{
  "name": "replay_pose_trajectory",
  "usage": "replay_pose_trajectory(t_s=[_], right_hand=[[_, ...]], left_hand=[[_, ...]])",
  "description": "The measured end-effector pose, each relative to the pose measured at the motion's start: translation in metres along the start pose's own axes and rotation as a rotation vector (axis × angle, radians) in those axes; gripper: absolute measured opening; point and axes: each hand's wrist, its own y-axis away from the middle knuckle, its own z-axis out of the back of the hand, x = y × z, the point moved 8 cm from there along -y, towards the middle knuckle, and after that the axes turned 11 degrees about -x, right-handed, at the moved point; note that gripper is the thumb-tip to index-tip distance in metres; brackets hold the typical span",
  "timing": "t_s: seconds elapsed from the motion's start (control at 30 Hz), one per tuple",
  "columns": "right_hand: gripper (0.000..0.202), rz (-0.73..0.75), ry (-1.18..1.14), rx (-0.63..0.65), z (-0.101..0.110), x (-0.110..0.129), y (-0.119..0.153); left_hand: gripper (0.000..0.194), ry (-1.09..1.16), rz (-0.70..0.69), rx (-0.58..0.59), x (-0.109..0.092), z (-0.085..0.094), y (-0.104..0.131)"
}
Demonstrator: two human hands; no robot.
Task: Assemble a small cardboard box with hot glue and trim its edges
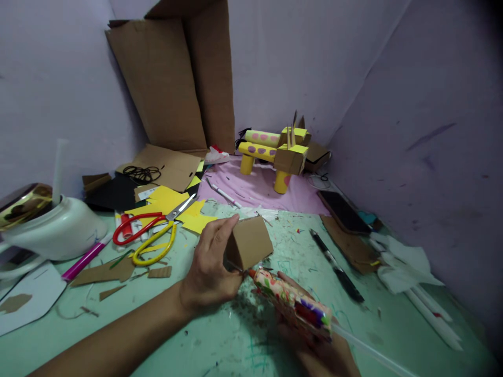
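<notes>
My left hand grips a small brown cardboard box, thumb along its upper edge; the box is tilted and one open side faces left. In my right hand is a hot glue gun covered in colourful patterned wrapping, with a clear glue stick running out of its back. The gun's orange-red nozzle meets or nearly meets the lower edge of the box; whether it touches I cannot tell. Most of my right hand's fingers are hidden behind the gun.
Red-and-yellow-handled scissors lie on yellow paper at left, near a white pot. Two yellow cardboard animal figures stand on pink cloth behind. A black pen, phone and white tissue lie at right.
</notes>
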Motion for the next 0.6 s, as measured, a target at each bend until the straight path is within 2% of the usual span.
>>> replay_pose_trajectory(t_s=[0.1, 0.3, 0.47, 0.6], right_hand=[[0.057, -0.038, -0.01, 0.009, 0.001, -0.004, 0.0], [0.03, -0.03, 0.113, -0.101, 0.019, -0.014, 0.003], [0.05, 0.024, 0.031, -0.095, 0.01, 0.001, 0.002], [0.048, 0.064, 0.052, -0.1, 0.007, 0.012, -0.001]], left_hand=[[0.084, -0.006, 0.003, -0.002, 0.0, 0.0, 0.0], [0.085, -0.015, 0.011, -0.013, 0.002, 0.001, 0.0], [0.086, -0.024, 0.012, -0.015, 0.005, 0.002, 0.001], [0.086, -0.027, 0.032, -0.008, 0.006, 0.003, 0.0]])
